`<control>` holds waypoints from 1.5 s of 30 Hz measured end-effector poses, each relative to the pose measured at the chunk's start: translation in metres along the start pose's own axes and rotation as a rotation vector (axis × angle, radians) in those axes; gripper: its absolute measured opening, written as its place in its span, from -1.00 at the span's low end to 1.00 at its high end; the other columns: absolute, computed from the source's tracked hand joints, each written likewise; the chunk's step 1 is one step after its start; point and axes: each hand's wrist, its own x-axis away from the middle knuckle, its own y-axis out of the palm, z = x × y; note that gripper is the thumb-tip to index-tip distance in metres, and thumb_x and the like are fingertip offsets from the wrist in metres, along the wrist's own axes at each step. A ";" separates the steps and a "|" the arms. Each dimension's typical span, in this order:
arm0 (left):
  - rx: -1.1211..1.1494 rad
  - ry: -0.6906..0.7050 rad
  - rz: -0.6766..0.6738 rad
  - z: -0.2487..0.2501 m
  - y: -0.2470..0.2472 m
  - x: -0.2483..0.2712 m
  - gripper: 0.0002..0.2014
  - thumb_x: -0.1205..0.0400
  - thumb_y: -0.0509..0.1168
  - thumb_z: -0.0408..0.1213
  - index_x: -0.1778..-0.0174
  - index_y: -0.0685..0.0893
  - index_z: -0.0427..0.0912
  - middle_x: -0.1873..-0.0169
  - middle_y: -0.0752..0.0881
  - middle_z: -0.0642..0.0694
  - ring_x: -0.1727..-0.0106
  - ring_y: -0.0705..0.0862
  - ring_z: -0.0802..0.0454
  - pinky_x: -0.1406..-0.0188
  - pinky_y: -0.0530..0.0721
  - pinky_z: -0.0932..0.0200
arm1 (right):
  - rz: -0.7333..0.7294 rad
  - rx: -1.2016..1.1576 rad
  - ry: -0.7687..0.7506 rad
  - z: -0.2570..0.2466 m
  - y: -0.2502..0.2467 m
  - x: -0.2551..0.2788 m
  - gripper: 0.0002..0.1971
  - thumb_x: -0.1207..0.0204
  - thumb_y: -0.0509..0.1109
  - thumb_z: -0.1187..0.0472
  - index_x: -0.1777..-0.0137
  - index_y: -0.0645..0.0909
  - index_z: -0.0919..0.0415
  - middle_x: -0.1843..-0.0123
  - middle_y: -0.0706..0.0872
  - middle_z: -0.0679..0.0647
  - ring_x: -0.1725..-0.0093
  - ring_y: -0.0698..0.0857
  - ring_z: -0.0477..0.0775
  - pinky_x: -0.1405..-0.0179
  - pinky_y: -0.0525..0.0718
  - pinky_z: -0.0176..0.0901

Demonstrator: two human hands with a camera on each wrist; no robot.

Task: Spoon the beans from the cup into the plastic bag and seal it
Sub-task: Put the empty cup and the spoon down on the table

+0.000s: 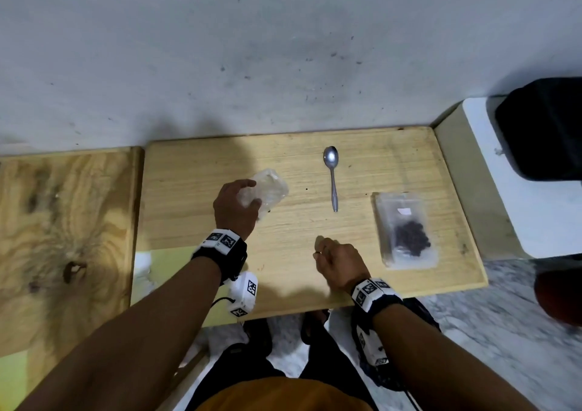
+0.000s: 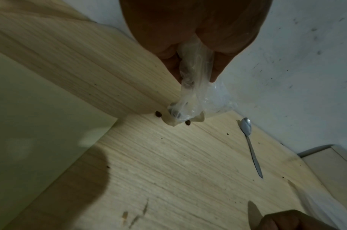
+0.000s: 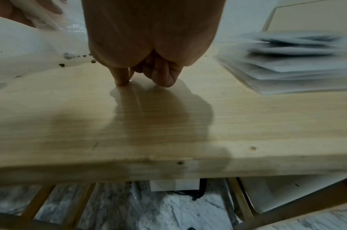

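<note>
Left grip [image 1: 234, 207] around cup [image 1: 267, 187], bag [image 1: 406, 231] right of right grip [image 1: 333, 259]

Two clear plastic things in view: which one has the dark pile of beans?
The flat plastic bag, untouched at the right, beans heaped in its nearer half. The other, crumpled clear plastic, is gripped by the left hand and looks nearly empty.

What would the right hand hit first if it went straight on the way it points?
Probably the cup gripped by the left hand: the right hand points forward and left, and the spoon lies right of that line. Depth is unclear.
</note>
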 end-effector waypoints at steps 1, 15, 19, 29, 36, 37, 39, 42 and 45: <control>0.001 0.005 0.000 0.000 0.001 0.002 -0.67 -0.40 0.49 -0.37 -0.07 0.75 -0.05 -0.14 0.70 -0.07 -0.17 0.65 -0.06 -0.21 0.59 0.12 | -0.002 -0.006 -0.004 -0.001 0.000 0.001 -0.82 -0.63 0.33 0.14 -0.15 0.62 0.19 0.07 0.80 0.21 0.08 0.73 0.36 0.22 0.51 -0.06; 0.023 -0.012 -0.010 0.008 0.009 0.015 -0.66 -0.41 0.49 -0.38 -0.06 0.73 0.03 -0.16 0.70 -0.02 -0.19 0.65 -0.03 -0.25 0.62 0.06 | -0.072 0.129 0.083 -0.015 0.009 0.005 -0.66 -0.79 -0.02 0.03 -0.34 0.38 0.25 0.05 0.79 0.27 0.12 0.75 0.40 0.26 0.48 -0.02; 0.026 -0.012 0.012 0.006 0.008 0.017 -0.67 -0.41 0.49 -0.40 -0.06 0.74 -0.01 -0.15 0.71 -0.03 -0.18 0.65 -0.02 -0.21 0.59 0.15 | 0.029 -0.410 0.253 -0.020 -0.010 -0.001 -0.67 -0.72 0.12 0.08 0.12 0.59 0.25 0.29 0.64 0.12 0.30 0.58 0.17 0.26 0.37 -0.08; -0.004 -0.005 0.084 -0.005 -0.010 0.008 -0.67 -0.39 0.49 -0.40 -0.06 0.76 -0.07 -0.13 0.73 -0.07 -0.15 0.67 -0.05 -0.17 0.55 0.23 | 0.014 -1.057 0.513 -0.049 -0.033 -0.047 -0.66 -0.49 0.06 0.40 0.51 0.34 0.15 0.64 0.31 -0.04 0.63 0.19 0.00 0.57 0.10 -0.28; -0.039 -0.039 0.143 -0.024 -0.032 -0.010 -0.67 -0.40 0.50 -0.38 -0.07 0.76 -0.06 -0.11 0.72 -0.09 -0.14 0.67 -0.06 -0.14 0.50 0.29 | 0.022 -0.735 0.392 -0.068 -0.007 -0.092 -0.83 -0.41 0.45 0.36 0.17 0.86 0.16 0.23 0.84 -0.10 0.19 0.78 -0.13 0.14 0.76 -0.21; -0.048 -0.051 0.142 -0.025 -0.034 -0.012 -0.67 -0.40 0.50 -0.37 -0.07 0.76 -0.06 -0.12 0.72 -0.09 -0.15 0.66 -0.06 -0.14 0.49 0.30 | 0.028 -0.726 0.385 -0.069 -0.003 -0.097 -0.87 -0.36 0.54 0.28 0.13 0.87 0.09 0.20 0.86 -0.07 0.14 0.81 -0.08 0.01 0.79 -0.14; -0.051 -0.073 0.143 -0.027 -0.038 -0.016 -0.67 -0.40 0.51 -0.37 -0.08 0.76 -0.05 -0.13 0.71 -0.08 -0.16 0.66 -0.04 -0.14 0.46 0.33 | 0.041 -0.604 0.323 -0.074 0.005 -0.107 -0.80 -0.33 0.66 0.16 0.03 0.85 0.06 0.22 0.86 0.01 0.18 0.81 -0.02 -0.05 0.80 -0.09; -0.035 -0.083 0.147 -0.029 -0.042 -0.020 -0.67 -0.41 0.51 -0.38 -0.08 0.75 -0.05 -0.14 0.71 -0.07 -0.17 0.65 -0.04 -0.13 0.45 0.34 | 0.051 -0.430 0.250 -0.084 0.012 -0.117 -0.70 -0.34 0.69 0.16 -0.07 0.82 0.16 0.13 0.83 0.06 0.12 0.76 -0.02 -0.09 0.72 -0.17; -0.019 -0.099 0.148 -0.030 -0.045 -0.023 -0.68 -0.42 0.50 -0.40 -0.08 0.76 -0.06 -0.15 0.70 -0.06 -0.17 0.64 -0.02 -0.13 0.48 0.32 | 0.023 -0.310 0.181 -0.089 0.019 -0.121 -0.67 -0.35 0.69 0.14 -0.09 0.79 0.18 0.05 0.83 0.08 0.05 0.75 0.01 -0.11 0.68 -0.19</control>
